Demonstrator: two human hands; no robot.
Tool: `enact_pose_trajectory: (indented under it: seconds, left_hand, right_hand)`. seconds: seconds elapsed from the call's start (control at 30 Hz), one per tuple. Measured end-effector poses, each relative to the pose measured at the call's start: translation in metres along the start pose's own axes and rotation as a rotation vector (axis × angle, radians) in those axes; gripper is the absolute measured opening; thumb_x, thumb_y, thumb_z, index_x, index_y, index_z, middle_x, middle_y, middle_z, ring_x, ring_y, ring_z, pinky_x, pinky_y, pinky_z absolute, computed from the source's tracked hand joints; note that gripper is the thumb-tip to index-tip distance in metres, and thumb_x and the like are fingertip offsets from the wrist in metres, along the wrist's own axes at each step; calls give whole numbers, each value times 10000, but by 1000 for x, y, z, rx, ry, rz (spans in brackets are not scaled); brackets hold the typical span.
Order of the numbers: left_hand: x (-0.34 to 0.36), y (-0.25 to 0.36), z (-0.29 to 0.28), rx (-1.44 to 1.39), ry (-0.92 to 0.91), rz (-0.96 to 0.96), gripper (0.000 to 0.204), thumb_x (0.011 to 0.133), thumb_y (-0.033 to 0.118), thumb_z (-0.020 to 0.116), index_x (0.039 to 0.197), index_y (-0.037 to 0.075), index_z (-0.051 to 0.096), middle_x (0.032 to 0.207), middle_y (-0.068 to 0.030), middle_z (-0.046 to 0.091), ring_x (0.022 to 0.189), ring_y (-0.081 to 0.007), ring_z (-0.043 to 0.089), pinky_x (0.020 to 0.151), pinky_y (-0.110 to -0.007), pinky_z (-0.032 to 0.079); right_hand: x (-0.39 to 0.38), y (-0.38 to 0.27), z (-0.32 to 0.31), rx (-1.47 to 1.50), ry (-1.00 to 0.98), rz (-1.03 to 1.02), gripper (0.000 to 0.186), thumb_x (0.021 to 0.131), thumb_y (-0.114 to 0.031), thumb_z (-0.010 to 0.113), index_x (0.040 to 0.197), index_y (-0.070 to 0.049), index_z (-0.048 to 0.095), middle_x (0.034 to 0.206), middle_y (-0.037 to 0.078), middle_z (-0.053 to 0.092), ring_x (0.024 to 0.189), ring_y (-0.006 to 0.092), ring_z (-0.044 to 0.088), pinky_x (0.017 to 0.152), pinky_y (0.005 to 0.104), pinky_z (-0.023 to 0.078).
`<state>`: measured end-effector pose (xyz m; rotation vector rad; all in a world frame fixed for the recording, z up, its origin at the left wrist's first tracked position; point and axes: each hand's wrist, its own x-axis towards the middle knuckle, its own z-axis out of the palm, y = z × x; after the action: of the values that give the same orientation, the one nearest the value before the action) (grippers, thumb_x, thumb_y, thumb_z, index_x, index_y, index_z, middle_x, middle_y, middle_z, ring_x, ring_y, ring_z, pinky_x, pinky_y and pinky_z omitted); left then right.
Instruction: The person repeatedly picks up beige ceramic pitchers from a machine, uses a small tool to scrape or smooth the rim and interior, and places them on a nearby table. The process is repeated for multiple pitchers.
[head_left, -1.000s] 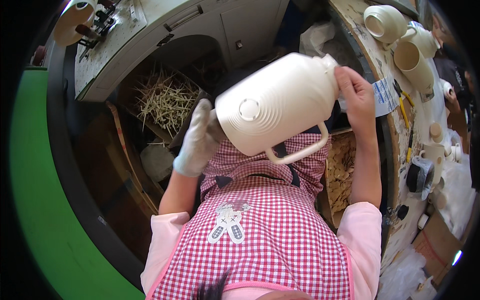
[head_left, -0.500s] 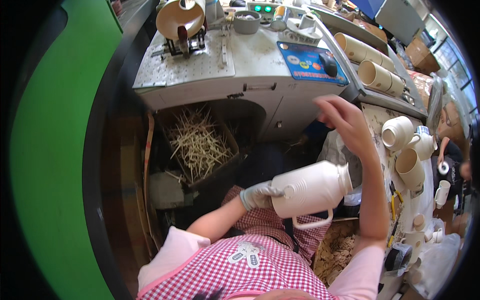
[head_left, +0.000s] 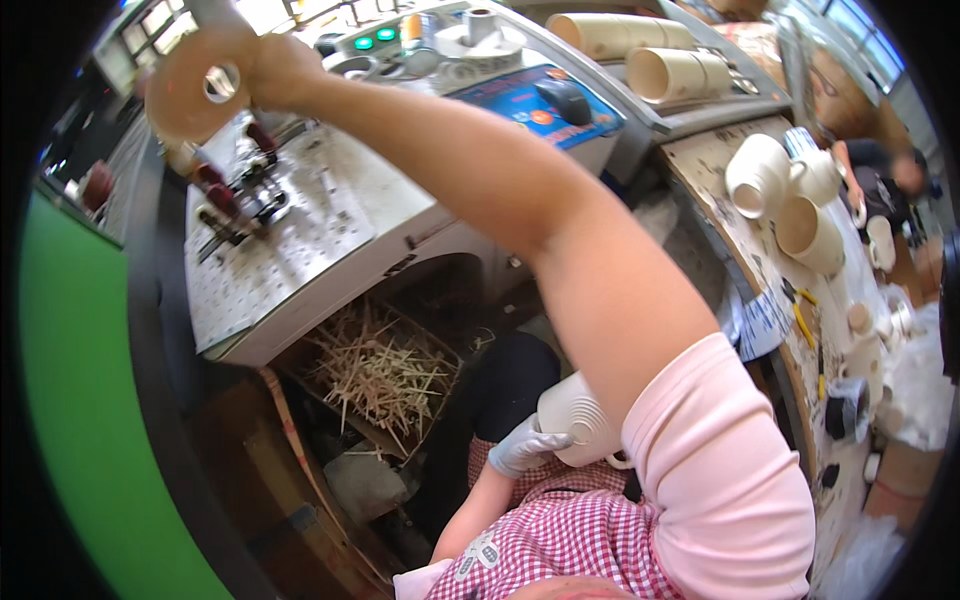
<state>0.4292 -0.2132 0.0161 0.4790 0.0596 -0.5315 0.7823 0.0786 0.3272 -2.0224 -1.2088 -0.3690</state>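
My left hand, in a pale grey glove, grips the ringed base end of a white thermos jug over my lap. My right upper arm hides much of the jug. My bare right hand reaches far to the upper left and is blurred. Its fingers appear closed on the edge of a cream plastic jug shell, which has a round hole in its end. Just below the shell stands a clamp fixture with dark red handles, on a perforated metal plate.
A box of thin pale sticks sits under the bench. Cream cylinders lie on the right-hand shelf. White jugs, an open cream shell and yellow-handled pliers occupy the right table. A person is beyond it.
My right hand has swung from the middle to the far upper left, onto the cream shell. The view has turned. The white jug stays in my left hand, now turned base toward the view.
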Motion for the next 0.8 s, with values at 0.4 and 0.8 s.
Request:
enact_pose_trajectory:
  seconds: [0.4, 0.8]
  left_hand:
    - [16, 7, 9, -56, 67, -121, 853, 791, 152, 879, 1515, -28, 465, 1424, -142, 619, 1308, -262, 601, 1130, -406, 458]
    - [36, 28, 33, -113, 231, -257, 842, 834, 139, 841, 1535, -48, 411, 1442, -162, 592, 1333, -262, 571, 1149, -399, 428]
  right_hand:
    - [-253, 369, -390, 219, 331, 845, 212, 979, -201, 591, 915, -6, 643, 731, 21, 659, 510, 71, 528, 411, 242, 354]
    - [-245, 527, -358, -884, 518, 723, 356, 985, -181, 487, 1176, 49, 681, 1197, 305, 701, 1123, 439, 689, 960, 524, 538]
